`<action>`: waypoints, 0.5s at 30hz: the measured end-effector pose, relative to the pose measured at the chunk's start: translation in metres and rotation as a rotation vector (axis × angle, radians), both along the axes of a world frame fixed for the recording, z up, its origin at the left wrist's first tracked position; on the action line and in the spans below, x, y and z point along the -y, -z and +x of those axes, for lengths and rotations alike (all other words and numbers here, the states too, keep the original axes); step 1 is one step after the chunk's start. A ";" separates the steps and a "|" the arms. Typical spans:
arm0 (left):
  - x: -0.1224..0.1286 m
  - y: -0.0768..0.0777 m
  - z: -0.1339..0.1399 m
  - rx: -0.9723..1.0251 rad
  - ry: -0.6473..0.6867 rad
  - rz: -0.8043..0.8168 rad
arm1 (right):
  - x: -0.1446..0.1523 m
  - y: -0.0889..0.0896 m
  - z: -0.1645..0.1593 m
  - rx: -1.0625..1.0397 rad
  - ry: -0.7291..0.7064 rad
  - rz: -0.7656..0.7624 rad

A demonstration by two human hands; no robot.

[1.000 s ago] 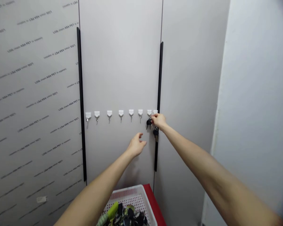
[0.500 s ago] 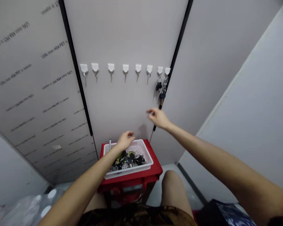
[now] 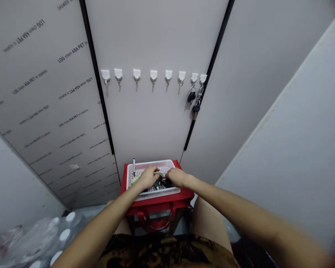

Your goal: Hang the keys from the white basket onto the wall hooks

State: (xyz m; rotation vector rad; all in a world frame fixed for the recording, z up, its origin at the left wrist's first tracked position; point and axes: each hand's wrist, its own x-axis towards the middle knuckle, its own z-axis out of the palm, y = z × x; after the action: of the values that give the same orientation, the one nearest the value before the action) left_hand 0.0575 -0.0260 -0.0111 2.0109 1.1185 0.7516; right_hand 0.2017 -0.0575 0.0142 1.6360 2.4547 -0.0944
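Observation:
A white plastic basket (image 3: 156,192) holds a pile of keys (image 3: 161,182), many with dark heads, and some green and yellow pieces. My left hand (image 3: 149,177) is over the middle of the basket, beside the pile, with its thumb and fingers apart. At the basket's right side, my right hand (image 3: 176,177) reaches down into the keys. Its fingers are bent together, and what they pinch is hidden. On the wall, two bunches hang from the rightmost hooks: a key ring with a dark key (image 3: 191,96) and a longer keychain with a dark fob (image 3: 196,108).
Several white adhesive hooks (image 3: 153,75) run in a row across the pale wall panel. The basket stands on a red bag (image 3: 185,193) with hanging handles. Capped plastic bottles (image 3: 65,234) are at lower left. A white wall (image 3: 290,123) rises on the right.
My right hand has come down from below the hanging keys into the basket. My left hand has lowered among the basket's contents. The view has shifted slightly.

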 end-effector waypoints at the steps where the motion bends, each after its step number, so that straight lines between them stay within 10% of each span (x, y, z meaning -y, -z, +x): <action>1: 0.001 0.000 -0.001 -0.002 0.000 0.006 | -0.001 0.001 -0.001 -0.004 -0.001 0.009; 10: 0.003 -0.013 0.004 0.132 0.062 -0.040 | -0.010 -0.023 0.013 -0.213 0.015 0.081; 15: 0.009 -0.031 0.025 0.430 0.241 -0.226 | -0.009 -0.049 0.022 -0.732 0.208 -0.068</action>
State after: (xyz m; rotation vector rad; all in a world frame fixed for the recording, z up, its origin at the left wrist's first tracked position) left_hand 0.0824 -0.0346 0.0194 1.6530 0.6653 0.8384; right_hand 0.2234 -0.0487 0.0628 2.0913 2.6804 -0.9480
